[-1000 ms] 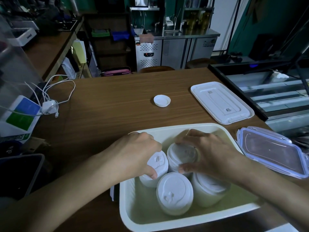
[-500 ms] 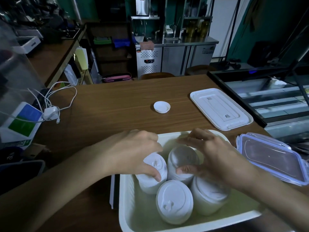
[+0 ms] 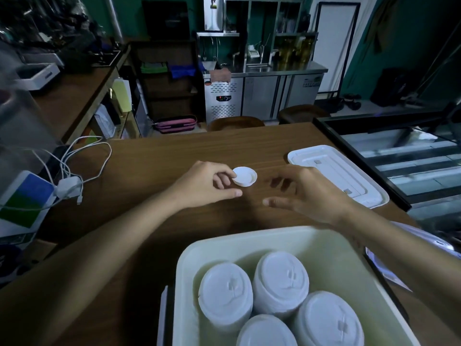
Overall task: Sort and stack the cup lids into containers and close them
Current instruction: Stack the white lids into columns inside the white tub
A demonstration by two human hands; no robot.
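A small round white lid [image 3: 245,176] lies on the wooden table [image 3: 154,171]. My left hand [image 3: 207,187] touches the lid's left edge with its fingertips. My right hand [image 3: 308,196] hovers open just right of the lid, holding nothing. Near me sits a pale rectangular container [image 3: 331,243] with several stacks of white cup lids [image 3: 279,280] standing in it. The container's flat white cover [image 3: 336,174] lies at the right of the table.
A clear blue-rimmed cover [image 3: 389,273] lies partly under my right forearm. White cables and a charger [image 3: 68,187] sit at the table's left, beside a blue and green box [image 3: 25,198]. A glass display case [image 3: 409,156] borders the right edge.
Both hands left the lid stacks in the container and reached forward to the small lid. The view tilted, so the container now sits lower in the frame.
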